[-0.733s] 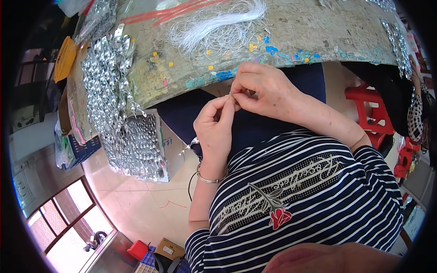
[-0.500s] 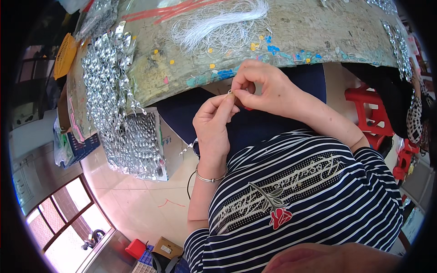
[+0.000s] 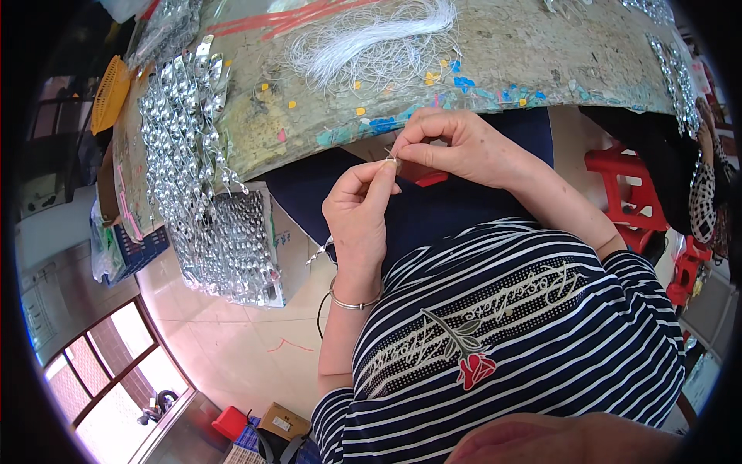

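Note:
Just off the table's near edge, my two hands are close together at the fingertips. My left hand (image 3: 362, 209) is closed, thumb and forefinger pinching a small thin whitish thread (image 3: 392, 159). On the same thread, my right hand (image 3: 464, 151) pinches from the right with thumb and forefinger. The exact shape of the thread between the fingertips is too small to make out. A shiny silver twisted strip end (image 3: 318, 251) shows beside my left wrist.
Ahead lies a worn table (image 3: 255, 116) with a bundle of white string (image 3: 371, 46) and colourful flakes. Silver twisted strips (image 3: 182, 147) drape over its left side. A yellow basket (image 3: 110, 94) is at far left, a red stool (image 3: 627, 189) at right. Another person's patterned sleeve (image 3: 703, 205) shows at far right.
My right fingertips have risen slightly and the hand has shifted a little right. My left hand has drifted slightly left. A tiny loop at the fingertips now looks like thin ends.

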Demonstrator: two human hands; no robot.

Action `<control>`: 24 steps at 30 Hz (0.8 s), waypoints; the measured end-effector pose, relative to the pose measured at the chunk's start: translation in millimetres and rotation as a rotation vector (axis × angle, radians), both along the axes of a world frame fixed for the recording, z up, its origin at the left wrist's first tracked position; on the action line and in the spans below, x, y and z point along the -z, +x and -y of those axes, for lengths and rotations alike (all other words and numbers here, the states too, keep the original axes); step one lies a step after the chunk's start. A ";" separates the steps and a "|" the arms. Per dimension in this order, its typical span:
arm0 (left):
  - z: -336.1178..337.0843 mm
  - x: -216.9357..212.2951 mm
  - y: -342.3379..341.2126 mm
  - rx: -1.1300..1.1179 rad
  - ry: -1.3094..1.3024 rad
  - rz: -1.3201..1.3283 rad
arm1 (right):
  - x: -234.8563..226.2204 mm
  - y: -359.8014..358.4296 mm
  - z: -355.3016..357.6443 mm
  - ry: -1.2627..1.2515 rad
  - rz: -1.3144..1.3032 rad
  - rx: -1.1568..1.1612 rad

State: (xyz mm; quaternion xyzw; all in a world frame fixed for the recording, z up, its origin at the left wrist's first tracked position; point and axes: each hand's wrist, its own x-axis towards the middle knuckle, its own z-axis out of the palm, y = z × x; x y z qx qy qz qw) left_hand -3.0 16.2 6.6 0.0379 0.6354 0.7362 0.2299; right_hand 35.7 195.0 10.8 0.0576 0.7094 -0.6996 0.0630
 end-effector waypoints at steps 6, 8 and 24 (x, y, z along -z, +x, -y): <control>2.3 2.3 0.1 0.044 -0.021 -0.058 | -5.9 0.9 3.8 -0.031 0.108 -0.020; 3.3 2.7 0.2 0.052 -0.028 -0.058 | -1.6 0.0 3.8 0.052 0.017 -0.034; 2.5 -0.3 -0.4 0.017 -0.104 -0.049 | -3.5 1.2 8.2 -0.075 0.088 -0.008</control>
